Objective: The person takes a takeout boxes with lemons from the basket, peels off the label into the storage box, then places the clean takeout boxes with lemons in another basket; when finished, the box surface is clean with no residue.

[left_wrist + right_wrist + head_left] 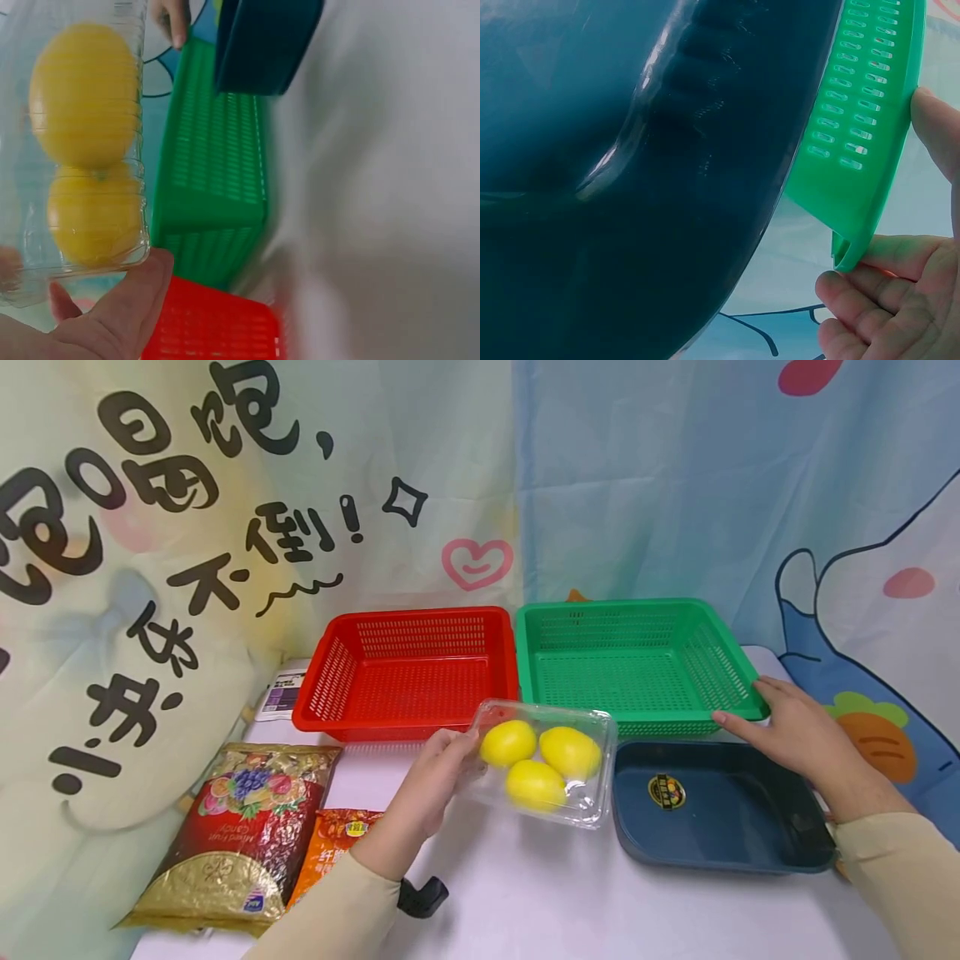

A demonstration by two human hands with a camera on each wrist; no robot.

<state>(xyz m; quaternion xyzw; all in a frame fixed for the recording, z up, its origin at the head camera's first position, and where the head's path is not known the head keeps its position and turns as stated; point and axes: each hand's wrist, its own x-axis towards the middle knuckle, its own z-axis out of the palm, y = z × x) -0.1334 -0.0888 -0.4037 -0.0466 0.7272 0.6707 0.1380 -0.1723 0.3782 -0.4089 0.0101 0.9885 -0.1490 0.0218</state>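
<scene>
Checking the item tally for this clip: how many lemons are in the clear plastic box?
3, all inside the clear plastic box gripped by the left hand: one lemon nearest that hand, one toward the green basket, one nearest the camera. None appears hidden.

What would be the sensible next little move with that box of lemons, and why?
Probably carry the box up and right, over the green basket. The left hand already grips its edge with three lemons inside, the right hand holds the basket's corner, and the basket looks empty.
</scene>
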